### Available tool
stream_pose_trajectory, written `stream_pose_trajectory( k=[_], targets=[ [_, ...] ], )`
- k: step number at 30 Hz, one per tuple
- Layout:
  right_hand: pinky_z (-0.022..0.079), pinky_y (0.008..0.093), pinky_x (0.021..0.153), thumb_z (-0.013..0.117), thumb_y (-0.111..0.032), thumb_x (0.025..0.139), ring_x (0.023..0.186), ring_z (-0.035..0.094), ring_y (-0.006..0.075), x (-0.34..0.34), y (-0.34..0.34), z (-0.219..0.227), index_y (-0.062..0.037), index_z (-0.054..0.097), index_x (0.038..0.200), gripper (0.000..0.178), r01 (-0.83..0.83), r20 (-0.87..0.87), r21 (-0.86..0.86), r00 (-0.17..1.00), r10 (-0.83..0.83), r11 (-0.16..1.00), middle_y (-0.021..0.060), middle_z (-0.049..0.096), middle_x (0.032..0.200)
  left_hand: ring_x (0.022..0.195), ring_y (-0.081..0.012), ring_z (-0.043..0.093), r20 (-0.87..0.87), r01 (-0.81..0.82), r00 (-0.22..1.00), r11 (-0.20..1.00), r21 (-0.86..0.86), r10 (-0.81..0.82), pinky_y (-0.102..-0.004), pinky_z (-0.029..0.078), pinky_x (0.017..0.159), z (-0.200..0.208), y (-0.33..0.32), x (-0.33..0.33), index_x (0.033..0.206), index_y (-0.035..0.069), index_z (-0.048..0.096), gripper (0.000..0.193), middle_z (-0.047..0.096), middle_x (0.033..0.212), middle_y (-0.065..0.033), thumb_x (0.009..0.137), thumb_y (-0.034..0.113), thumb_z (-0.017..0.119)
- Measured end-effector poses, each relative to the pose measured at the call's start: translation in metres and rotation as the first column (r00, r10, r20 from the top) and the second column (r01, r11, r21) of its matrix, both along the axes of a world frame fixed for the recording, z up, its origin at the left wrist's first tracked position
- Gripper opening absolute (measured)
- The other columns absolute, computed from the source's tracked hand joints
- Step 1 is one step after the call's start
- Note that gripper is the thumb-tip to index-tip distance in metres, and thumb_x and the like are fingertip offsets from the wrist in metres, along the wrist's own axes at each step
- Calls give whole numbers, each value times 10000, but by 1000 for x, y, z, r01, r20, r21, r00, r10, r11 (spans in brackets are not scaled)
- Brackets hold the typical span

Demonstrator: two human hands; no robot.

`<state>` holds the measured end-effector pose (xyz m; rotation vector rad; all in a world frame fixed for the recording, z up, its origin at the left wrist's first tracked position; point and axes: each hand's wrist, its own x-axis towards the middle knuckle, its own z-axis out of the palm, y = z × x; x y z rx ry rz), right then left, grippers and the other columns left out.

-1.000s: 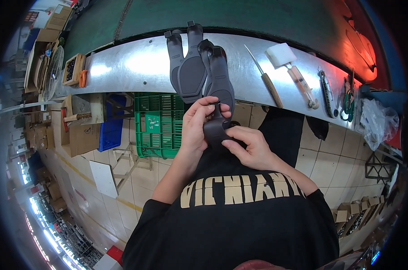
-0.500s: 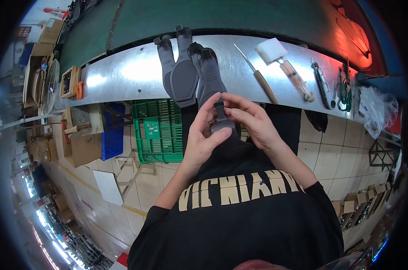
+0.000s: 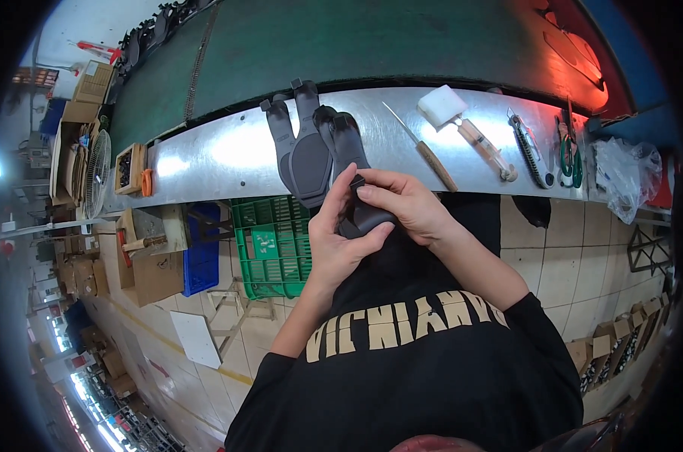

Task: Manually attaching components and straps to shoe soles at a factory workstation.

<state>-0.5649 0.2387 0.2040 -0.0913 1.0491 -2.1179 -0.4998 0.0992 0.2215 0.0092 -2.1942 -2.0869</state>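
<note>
My left hand (image 3: 328,245) is closed around a dark shoe (image 3: 367,217), thumb along its near side, while my right hand (image 3: 411,207) has thumb and forefinger pinched together on its small heel at the far end. The shoe is in front of my black shirt (image 3: 417,377), just off the near edge of the metal bench (image 3: 213,154). Beyond it and to the left, more dark shoes (image 3: 310,167) lie heels away from me, soles up. To the right along the bench lie a wooden-handled awl (image 3: 436,166), a white sponge block (image 3: 442,107), a cutter (image 3: 532,152) and green-handled scissors (image 3: 571,162).
</note>
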Motion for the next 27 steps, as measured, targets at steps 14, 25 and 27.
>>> stream_pose_trajectory(
  k=[14,25,27],
  targets=[
    [517,261,861,589,-120,951,957,637,123,-1,0,-1,21,597,1238,320,26,48,33,998,-28,999,78,667,1085,1000,-146,622,-27,-19,999,1000,7,19,-262,483,891,-6,5,-2,1415,-9,427,794,642,1100,-120,708,28,785],
    [532,250,781,607,-129,922,838,664,131,0,0,-5,34,656,1110,253,89,-11,32,996,-88,996,87,695,946,937,-109,616,-59,-2,998,990,-143,-6,-240,496,837,-7,8,-6,1281,-32,514,644,646,1027,-74,697,4,781],
    [531,249,782,612,-137,920,844,663,130,-1,-1,-8,35,654,1105,256,93,3,40,996,-93,995,88,694,953,939,-109,623,-4,-6,1000,1000,18,6,-237,497,829,-12,7,-6,1297,-29,501,645,650,1018,-73,711,-22,769]
  ],
)
